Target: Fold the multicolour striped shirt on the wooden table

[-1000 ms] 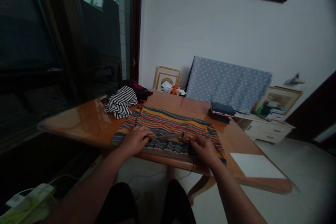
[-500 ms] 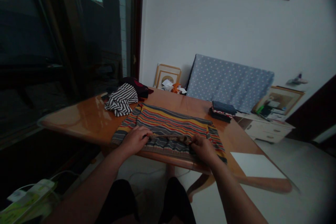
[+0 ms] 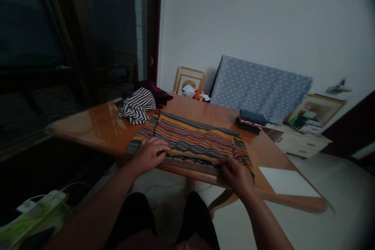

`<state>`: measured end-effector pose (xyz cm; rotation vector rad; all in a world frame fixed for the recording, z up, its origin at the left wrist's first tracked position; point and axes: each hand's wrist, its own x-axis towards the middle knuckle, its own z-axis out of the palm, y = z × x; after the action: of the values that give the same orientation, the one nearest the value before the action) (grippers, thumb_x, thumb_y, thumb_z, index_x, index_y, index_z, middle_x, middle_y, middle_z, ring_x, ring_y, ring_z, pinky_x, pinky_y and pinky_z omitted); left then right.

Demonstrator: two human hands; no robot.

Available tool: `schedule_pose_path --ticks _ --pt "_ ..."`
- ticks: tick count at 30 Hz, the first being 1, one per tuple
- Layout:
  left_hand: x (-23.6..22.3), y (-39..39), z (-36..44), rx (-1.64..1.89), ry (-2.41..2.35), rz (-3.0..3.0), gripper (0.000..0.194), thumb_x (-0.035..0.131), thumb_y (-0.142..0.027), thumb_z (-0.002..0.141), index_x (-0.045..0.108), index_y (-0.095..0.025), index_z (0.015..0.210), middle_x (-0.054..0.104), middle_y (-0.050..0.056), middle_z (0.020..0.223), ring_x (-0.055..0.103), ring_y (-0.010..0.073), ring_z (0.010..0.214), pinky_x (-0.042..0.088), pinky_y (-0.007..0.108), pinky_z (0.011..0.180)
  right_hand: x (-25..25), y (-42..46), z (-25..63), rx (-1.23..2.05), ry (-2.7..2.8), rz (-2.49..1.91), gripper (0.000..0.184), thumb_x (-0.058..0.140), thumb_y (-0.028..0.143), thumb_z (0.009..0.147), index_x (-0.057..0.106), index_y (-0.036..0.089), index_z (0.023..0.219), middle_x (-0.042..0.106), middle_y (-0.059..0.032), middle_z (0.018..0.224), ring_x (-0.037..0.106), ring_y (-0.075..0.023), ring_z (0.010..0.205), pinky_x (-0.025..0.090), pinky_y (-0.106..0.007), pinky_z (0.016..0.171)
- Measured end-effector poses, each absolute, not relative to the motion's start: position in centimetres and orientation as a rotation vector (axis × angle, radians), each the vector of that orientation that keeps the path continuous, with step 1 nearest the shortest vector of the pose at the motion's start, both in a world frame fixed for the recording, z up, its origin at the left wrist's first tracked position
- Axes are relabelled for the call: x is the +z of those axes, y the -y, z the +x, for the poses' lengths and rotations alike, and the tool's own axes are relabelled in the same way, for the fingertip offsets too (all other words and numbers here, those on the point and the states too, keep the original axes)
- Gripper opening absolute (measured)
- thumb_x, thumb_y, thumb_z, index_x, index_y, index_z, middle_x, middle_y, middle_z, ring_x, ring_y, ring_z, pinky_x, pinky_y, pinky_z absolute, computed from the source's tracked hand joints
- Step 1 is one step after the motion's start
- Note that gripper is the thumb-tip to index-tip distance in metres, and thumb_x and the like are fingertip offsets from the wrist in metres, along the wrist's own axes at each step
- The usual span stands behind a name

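Note:
A striped shirt (image 3: 193,138) in yellow, red and grey lies flat on the wooden table (image 3: 88,125), its collar edge toward me. My left hand (image 3: 149,152) is closed on the near hem at the left. My right hand (image 3: 236,174) pinches the same hem at the right, close to the table's front edge. The hem stretches between both hands.
A black-and-white striped garment (image 3: 136,107) and a dark one (image 3: 154,91) lie at the table's far left. A small folded stack (image 3: 250,119) sits at the far right. A white sheet (image 3: 288,181) lies at the near right. A dotted panel (image 3: 260,88) leans on the wall.
Both hands have drawn the shirt's near edge toward me, down to the table's front edge. My right hand moved lower and a little right.

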<state>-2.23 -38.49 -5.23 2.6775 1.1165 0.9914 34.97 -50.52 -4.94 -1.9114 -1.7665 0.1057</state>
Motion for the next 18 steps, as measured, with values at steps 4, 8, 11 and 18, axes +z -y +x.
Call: schedule_pose_path --ticks 4,8,11,18 --pt "-4.3 38.3 -2.3 1.079 -1.085 2.642 0.022 0.06 -0.023 0.088 0.075 -0.031 0.102 0.073 0.0 0.116 0.06 0.0206 0.115 0.035 0.041 0.102 -4.7 50.7 35.0 0.093 1.673 -1.883 0.02 0.051 0.034 0.086 0.066 0.028 0.098 0.071 0.0021 0.091 0.065 -0.0179 0.08 0.041 -0.027 0.067" --pt "-3.9 38.4 -2.7 0.986 -1.041 2.624 0.017 0.061 -0.023 0.087 0.075 -0.029 0.093 0.075 -0.002 0.107 0.062 0.0187 0.108 0.034 0.038 0.102 -4.4 51.4 34.9 0.134 1.744 -1.953 0.019 0.051 0.033 0.086 0.067 0.028 0.097 0.071 0.0027 0.089 0.065 -0.0185 0.08 0.041 -0.028 0.068" --pt "-3.8 38.8 -2.7 0.833 -1.045 2.605 0.011 0.063 -0.029 0.087 0.074 -0.028 0.088 0.075 -0.002 0.098 0.064 0.0182 0.101 0.034 0.038 0.101 -3.9 51.8 34.9 0.213 1.84 -2.049 0.019 0.051 0.033 0.086 0.068 0.029 0.093 0.071 0.0028 0.085 0.066 -0.0196 0.079 0.04 -0.029 0.066" --pt "-2.4 38.2 -1.7 0.906 -1.181 2.489 0.03 0.053 -0.046 0.096 0.075 -0.026 0.088 0.076 0.001 0.094 0.065 0.02 0.096 0.041 0.035 0.092 -2.8 50.2 34.7 0.034 1.652 -1.962 0.027 0.05 0.042 0.091 0.069 0.028 0.106 0.074 -0.0046 0.102 0.067 -0.0222 0.088 0.044 -0.03 0.072"
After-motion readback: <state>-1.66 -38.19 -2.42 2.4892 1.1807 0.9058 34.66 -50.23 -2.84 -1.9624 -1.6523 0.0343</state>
